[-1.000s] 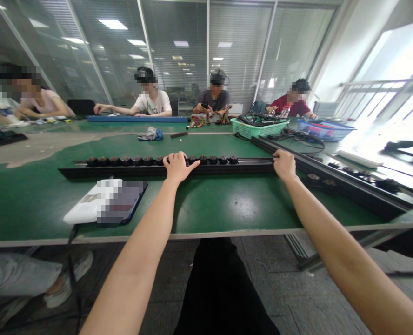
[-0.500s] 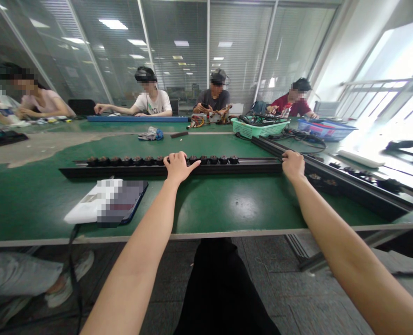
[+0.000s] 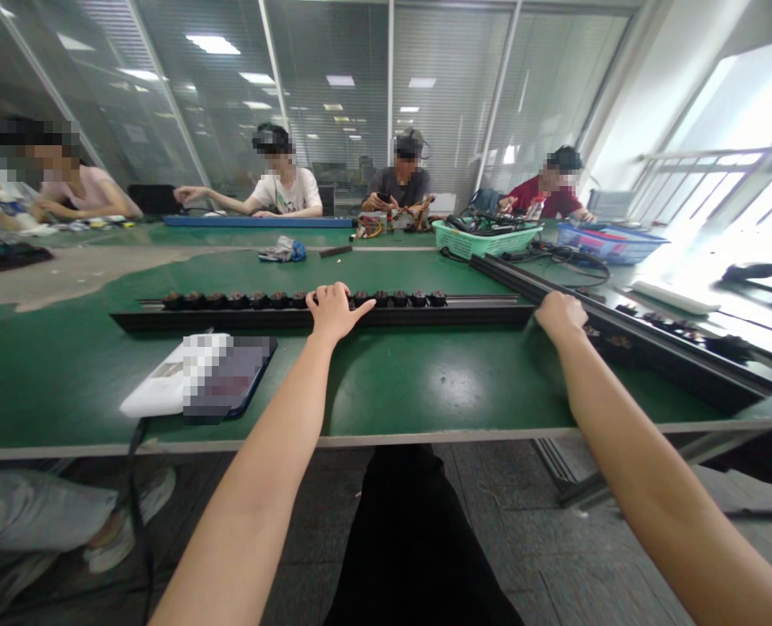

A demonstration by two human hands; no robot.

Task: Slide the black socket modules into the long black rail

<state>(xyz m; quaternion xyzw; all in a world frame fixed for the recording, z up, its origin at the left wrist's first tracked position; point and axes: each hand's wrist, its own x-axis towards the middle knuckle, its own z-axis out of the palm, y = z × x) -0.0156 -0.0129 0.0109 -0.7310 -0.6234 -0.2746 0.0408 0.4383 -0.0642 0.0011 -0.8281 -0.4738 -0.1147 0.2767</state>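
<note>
My left hand (image 3: 337,312) rests on a long black rail (image 3: 321,319), among a row of small dark round parts (image 3: 301,299) seated along it. Its fingers reach right, and it holds nothing I can see. My right hand (image 3: 561,316) lies just past the rail's right end, on the edge of a second black rail (image 3: 679,358) running diagonally. Its fingertips are hidden from this angle. More dark parts (image 3: 614,344) sit on that second rail, to the right of my hand.
A pixelated white and dark object (image 3: 196,378) lies on the green bench (image 3: 438,382) near its front edge. Farther off are a crumpled cloth (image 3: 282,250), a green basket of cables (image 3: 483,239) and a blue crate (image 3: 604,243). Several co-workers sit across the bench.
My right hand has slid rightward and slightly toward me, past the end of the long rail. My left hand has stayed in place.
</note>
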